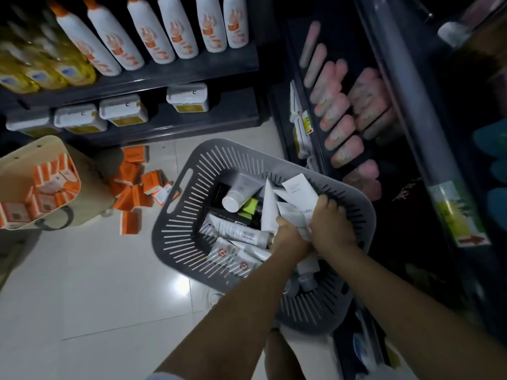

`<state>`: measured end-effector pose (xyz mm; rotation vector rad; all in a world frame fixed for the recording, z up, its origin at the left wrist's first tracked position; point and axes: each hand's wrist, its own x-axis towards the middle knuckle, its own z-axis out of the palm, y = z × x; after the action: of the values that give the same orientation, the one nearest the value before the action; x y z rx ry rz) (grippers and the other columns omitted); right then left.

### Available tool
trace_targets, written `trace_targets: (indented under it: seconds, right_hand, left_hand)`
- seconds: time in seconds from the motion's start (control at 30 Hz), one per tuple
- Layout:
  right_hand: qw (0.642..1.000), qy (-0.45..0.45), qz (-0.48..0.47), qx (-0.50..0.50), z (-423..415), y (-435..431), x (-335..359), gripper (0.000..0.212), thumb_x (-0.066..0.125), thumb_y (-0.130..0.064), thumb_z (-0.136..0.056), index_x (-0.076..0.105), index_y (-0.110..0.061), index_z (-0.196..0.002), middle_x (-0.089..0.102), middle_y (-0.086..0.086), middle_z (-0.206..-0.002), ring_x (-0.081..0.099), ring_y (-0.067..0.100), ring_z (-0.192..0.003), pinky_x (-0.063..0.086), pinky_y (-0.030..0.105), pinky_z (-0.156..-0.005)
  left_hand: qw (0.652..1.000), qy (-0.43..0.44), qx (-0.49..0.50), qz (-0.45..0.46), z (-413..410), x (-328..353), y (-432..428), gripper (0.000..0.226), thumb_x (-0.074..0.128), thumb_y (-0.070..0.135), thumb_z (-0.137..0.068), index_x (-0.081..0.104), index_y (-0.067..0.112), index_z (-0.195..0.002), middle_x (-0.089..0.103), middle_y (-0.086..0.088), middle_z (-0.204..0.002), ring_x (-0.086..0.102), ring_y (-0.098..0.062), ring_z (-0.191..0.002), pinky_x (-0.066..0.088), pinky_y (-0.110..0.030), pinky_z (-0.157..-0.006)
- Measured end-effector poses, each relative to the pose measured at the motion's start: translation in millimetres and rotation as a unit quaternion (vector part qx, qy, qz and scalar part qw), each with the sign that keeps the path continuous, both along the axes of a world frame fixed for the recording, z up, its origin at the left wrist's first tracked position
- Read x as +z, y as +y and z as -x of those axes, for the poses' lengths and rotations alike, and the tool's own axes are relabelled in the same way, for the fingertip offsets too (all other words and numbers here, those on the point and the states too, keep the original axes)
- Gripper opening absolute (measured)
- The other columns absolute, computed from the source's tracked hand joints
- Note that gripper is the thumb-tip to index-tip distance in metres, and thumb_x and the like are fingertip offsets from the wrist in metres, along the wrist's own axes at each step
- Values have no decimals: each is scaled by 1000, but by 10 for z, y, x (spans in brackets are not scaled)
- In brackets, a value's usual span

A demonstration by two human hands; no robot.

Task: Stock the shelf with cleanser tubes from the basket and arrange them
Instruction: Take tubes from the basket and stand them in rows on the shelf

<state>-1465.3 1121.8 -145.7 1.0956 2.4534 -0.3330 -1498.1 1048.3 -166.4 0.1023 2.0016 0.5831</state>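
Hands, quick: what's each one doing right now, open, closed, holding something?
Left hand: closed around white tubes inside the grey basket.
Right hand: fingers curled over the white tubes too, gripping them.

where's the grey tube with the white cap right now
Head view, centre: the grey tube lies in the grey slotted basket, on the heap's far-left side, beside a lime-green pack, left of the bunched white tubes.

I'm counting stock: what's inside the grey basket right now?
The grey basket holds loose white tubes, a grey tube with a white cap and a lime-green item. The left hand and right hand grip several white tubes; what lies under them is covered.
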Motion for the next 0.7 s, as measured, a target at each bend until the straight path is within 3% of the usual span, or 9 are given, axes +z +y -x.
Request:
trace_targets:
  seconds: [0.1, 0.17, 0.27, 0.37, 0.5, 0.57, 0.63, 0.7]
  right_hand:
    - [1000, 16, 15, 7, -45, 34, 99, 43, 53, -16, -94, 32, -7, -130, 42, 15, -134, 40, 32, -124, 44, 45, -97]
    - [999, 13, 31, 10, -49, 55, 203, 50, 55, -17, -93, 29, -5, -134, 39, 17, -138, 37, 34, -128, 40, 44, -99]
    - [999, -1, 42, 11, 3, 65, 454, 57, 57, -22, -93, 26, -3, -138, 36, 19, -143, 35, 35, -132, 36, 41, -102]
    - [997, 45, 56, -11, 69, 31, 800, 54, 63, -25, -90, 36, -2, -130, 45, 18, -138, 45, 33, -126, 39, 35, -96]
    - [971, 166, 133, -108, 133, -86, 1293, 54, 71, -22, -84, 41, -4, -124, 58, 16, -127, 58, 31, -112, 46, 30, -81]
    - [951, 228, 152, -146, 130, -188, 1576, 54, 72, -20, -82, 40, -8, -124, 59, 12, -127, 58, 28, -111, 48, 32, -83]
    - [934, 277, 147, -172, 67, -333, 1896, 66, 73, -24, -81, 35, -12, -134, 56, 7, -129, 55, 26, -114, 44, 27, -81]
    - [914, 323, 125, -209, -68, -462, 2166, 65, 75, -34, -75, 43, -16, -128, 58, 5, -122, 58, 25, -110, 48, 32, -86]
  left_hand:
    - [997, -60, 51, -11, 84, -14, -1, 98, 75, 32, -80, 9, 4, -147, 46, -15, -138, 50, -31, -123, 45, -37, -99]
    - [998, -59, 33, -7, 230, 63, -129, 103, 84, 33, -68, 20, 3, -143, 49, -13, -133, 52, -28, -120, 52, -38, -91]
    - [1000, -13, 0, -12, 589, 287, -476, 82, 90, 24, -59, 48, 7, -127, 58, -12, -125, 58, -27, -111, 55, -41, -87]
    - [998, 55, -5, -18, 1003, 681, -823, 77, 92, 21, -57, 51, 9, -122, 61, -6, -120, 58, -25, -109, 52, -36, -88]
    - [984, 144, -20, -100, 1440, 1327, -1029, 84, 91, 19, -59, 45, 8, -128, 58, -7, -122, 56, -28, -112, 49, -37, -85]
    - [968, 187, -49, -158, 1560, 1685, -1031, 78, 90, 20, -60, 44, 11, -123, 56, -5, -118, 56, -27, -109, 50, -39, -83]
    - [946, 219, -76, -226, 1592, 2041, -999, 70, 89, 21, -62, 43, 17, -114, 55, 0, -111, 55, -22, -103, 47, -36, -78]
    - [921, 228, -92, -303, 1546, 2369, -952, 66, 88, 19, -64, 44, 19, -113, 55, 3, -109, 55, -18, -99, 46, -33, -76]
